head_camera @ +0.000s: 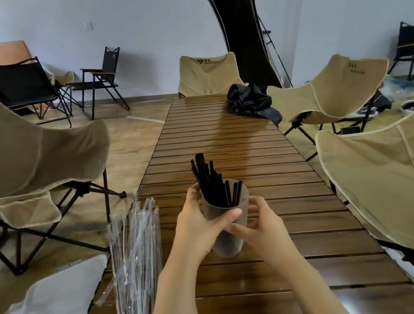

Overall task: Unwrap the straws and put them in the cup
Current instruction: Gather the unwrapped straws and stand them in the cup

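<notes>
Beyond the translucent grey plastic cup (228, 248), I read the brown slatted wooden table (224, 137) as open to a crumpled black fabric bag (250, 101), far right. Left edge: heaped clear plastic straw wrappers (136, 250). Tan canvas chairs (396, 180) crowd both sides.

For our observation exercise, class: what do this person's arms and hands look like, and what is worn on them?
The left hand and right hand are bare: no gloves, no rings that show. Neither wrist carries a watch or band, and both forearms are uncovered down to the frame's edge, so no sleeve is in view.
</notes>
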### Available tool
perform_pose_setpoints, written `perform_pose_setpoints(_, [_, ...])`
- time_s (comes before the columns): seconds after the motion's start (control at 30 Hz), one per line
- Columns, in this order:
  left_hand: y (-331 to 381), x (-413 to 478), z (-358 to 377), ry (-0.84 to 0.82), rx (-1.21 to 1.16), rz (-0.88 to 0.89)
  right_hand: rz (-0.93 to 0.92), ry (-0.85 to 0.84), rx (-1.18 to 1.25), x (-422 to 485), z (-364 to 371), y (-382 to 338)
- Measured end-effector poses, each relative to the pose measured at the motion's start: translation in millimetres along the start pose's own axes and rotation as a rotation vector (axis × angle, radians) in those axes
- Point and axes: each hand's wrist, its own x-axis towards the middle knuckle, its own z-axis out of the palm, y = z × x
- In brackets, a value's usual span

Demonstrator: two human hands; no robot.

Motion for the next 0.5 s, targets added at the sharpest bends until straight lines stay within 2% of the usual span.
perform_pose_setpoints(0.13, [10.8, -7.0, -5.9, 0.053, 0.109, 0.049, -0.019, -0.017, -0.016, -7.9, -3.4, 0.3])
perform_pose_setpoints(0.5, [16.4, -7.9, -9.4, 0.126, 0.143, 0.026, -0.041, 0.037, -0.061, -12.2, -3.8, -2.4])
